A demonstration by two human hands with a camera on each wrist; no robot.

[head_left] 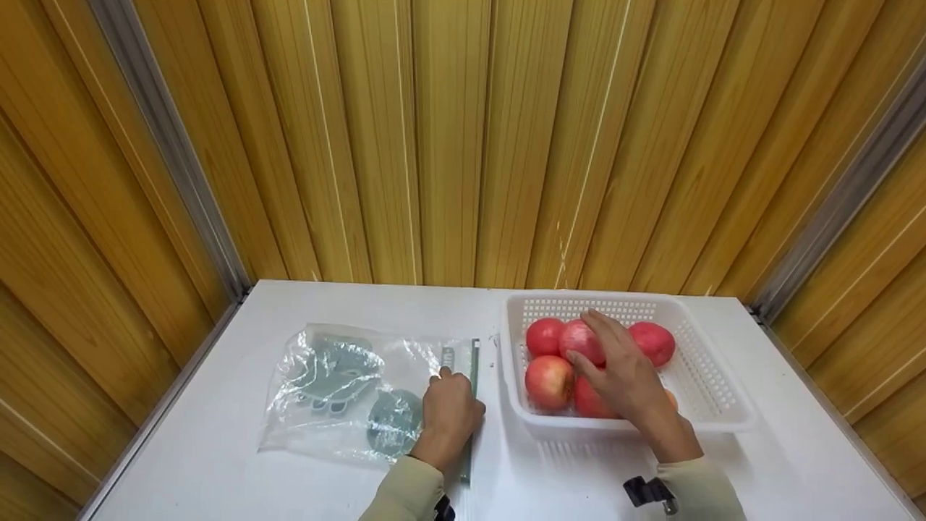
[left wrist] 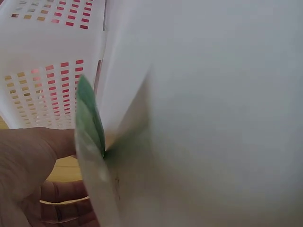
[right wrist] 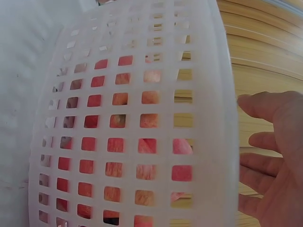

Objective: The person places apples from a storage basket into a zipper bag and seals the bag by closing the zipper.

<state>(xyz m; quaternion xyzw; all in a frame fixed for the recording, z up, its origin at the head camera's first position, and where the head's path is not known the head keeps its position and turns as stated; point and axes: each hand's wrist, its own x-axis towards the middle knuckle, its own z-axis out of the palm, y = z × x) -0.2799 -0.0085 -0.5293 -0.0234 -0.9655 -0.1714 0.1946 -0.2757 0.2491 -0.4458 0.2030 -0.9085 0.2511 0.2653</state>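
Observation:
A clear plastic zip bag (head_left: 333,427) with a green print lies flat on the white table, its green-striped opening on the right side. My left hand (head_left: 448,412) grips the bag near that end; in the left wrist view its thumb and fingers are at the green edge (left wrist: 90,118). To the right stands a white perforated basket (head_left: 705,376) holding several red apples (head_left: 548,382). Over them is my right hand (head_left: 626,369), thumb and fingers spread around an upper apple (head_left: 579,341). The right wrist view shows this hand (right wrist: 279,156) above the basket's rim, holding nothing.
The white table (head_left: 202,434) carries both the bag and the basket. Wood-patterned panels (head_left: 448,145) rise behind and at both sides, with grey metal posts (head_left: 173,145) at the corners.

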